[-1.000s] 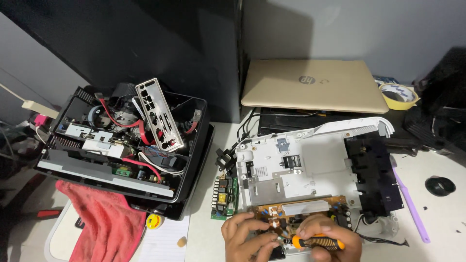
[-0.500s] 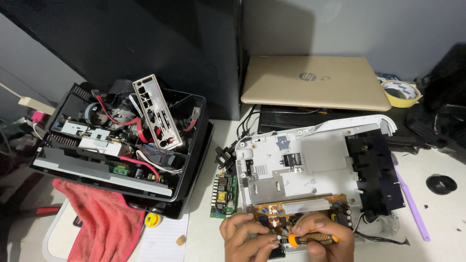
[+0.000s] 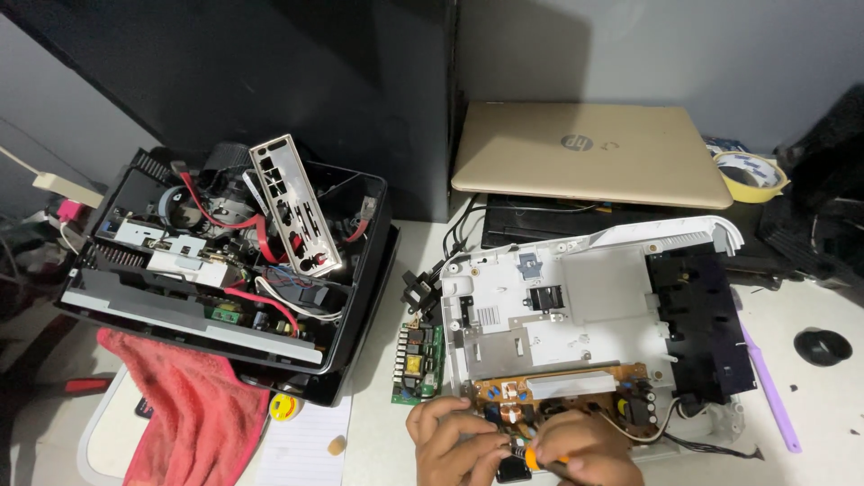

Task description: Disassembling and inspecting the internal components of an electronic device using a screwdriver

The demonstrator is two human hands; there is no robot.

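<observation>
A white opened device chassis lies on the table with a brown circuit board along its near edge. My left hand rests at the board's near left corner, fingers curled on a small part there. My right hand grips an orange-handled screwdriver, its tip pointing left toward the board beside my left fingers. Both hands are cut off by the bottom edge of the view.
A small green circuit board lies left of the chassis. A black tray of computer parts with a metal port plate sits at left over a red cloth. A closed gold laptop, tape roll and purple pry tool lie behind and right.
The view has tilted up slightly, so my hands sit lower in the frame. They stay on the brown board with the screwdriver, shifting only a little.
</observation>
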